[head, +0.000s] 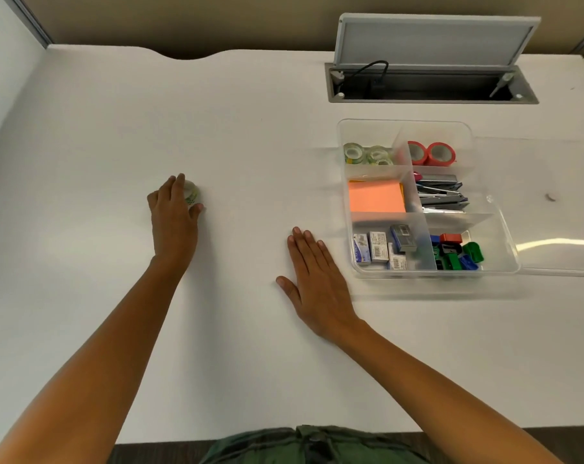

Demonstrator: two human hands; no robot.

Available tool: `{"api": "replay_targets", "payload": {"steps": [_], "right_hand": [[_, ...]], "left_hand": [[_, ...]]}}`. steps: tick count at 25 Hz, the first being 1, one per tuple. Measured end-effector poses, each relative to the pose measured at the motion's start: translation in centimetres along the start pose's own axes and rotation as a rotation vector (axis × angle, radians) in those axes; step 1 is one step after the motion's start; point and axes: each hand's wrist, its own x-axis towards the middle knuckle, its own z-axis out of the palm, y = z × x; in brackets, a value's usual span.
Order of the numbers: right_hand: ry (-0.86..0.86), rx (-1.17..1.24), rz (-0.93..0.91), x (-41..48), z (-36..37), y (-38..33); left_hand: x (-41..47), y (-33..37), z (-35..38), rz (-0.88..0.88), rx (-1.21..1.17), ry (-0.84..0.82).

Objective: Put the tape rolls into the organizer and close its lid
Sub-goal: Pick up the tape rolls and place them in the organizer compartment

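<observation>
A small clear tape roll (192, 193) with green print stands on the white desk at centre left, and my left hand (173, 216) is closed around it with fingers and thumb on its sides. My right hand (312, 283) lies flat and open on the desk, just left of the clear plastic organizer (346, 209). In the organizer's far left compartment lie clear tape rolls (367, 154); two red tape rolls (429, 153) stand in the far right one. Its clear lid (552, 209) is swung open and lies flat on the desk to the right.
Other compartments hold orange sticky notes (376, 196), staplers (439, 194), staple boxes (381, 247) and coloured sharpeners (454, 251). An open grey cable hatch (431, 80) with a black cable sits behind the organizer. The desk's front edge is near my body.
</observation>
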Motion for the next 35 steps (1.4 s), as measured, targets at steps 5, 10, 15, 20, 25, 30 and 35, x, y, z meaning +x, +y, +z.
{"api": "replay_targets", "payload": {"steps": [5,10,15,20,25,30,35], "right_hand": [[0.016,0.001,0.002,-0.1,0.1,0.0],[0.037,0.054,0.007,-0.1,-0.2,-0.2],[0.117,0.205,0.004,-1.6,-1.0,-0.8],[0.302,0.13,-0.09,-5.2,-2.0,1.3],[0.313,0.037,-0.109,-9.2,-3.0,6.3],[0.08,0.007,-0.197,-11.0,-4.6,11.0],[-0.131,-0.039,-0.259,-10.9,-5.2,13.1]], "left_hand": [[0.2,-0.8,-0.1,0.061,0.058,0.027],[-0.9,-0.8,-0.6,0.034,-0.057,-0.04],[-3.7,1.7,-1.6,0.114,-0.195,-0.059],[-5.6,5.6,-1.8,0.222,-0.261,-0.086],[-5.8,11.0,-0.8,0.335,-0.316,-0.137],[-4.7,17.4,1.4,0.438,-0.313,-0.156],[-1.6,22.7,4.3,0.45,-0.242,-0.202]]}}
